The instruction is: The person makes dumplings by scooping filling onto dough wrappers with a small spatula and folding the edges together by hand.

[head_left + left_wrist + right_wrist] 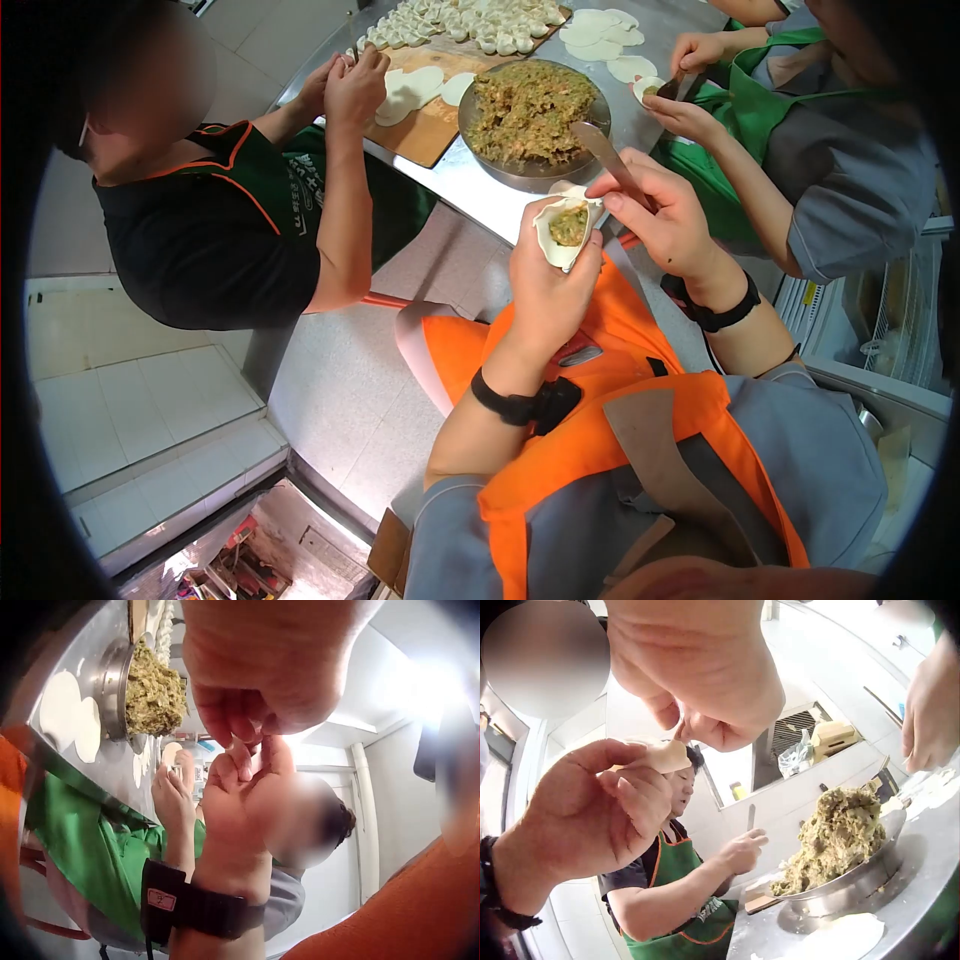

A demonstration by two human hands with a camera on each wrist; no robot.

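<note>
"Head view: where is the wrapper?"

"It is up in the left hand. The fingers curl round it. It is open on top, with a green and brown blob inside."

"And the right hand?"

"It grips a spatula. The finger and thumb are close together, and the tips are at the wrapper's edge."

"What is nearest to the hands?"

"A round metal bowl on the shiny table. It has a big heap of mix."

"What is next to the bowl?"

"A wooden board with flat rounds on it. Lots of white dumplings are past them. Loose rounds lie on the metal, too."

"Who else is there?"

"On the left, a person in black has both hands close together. On the right, a person in grey holds another wrapper and a dark spatula."
</note>
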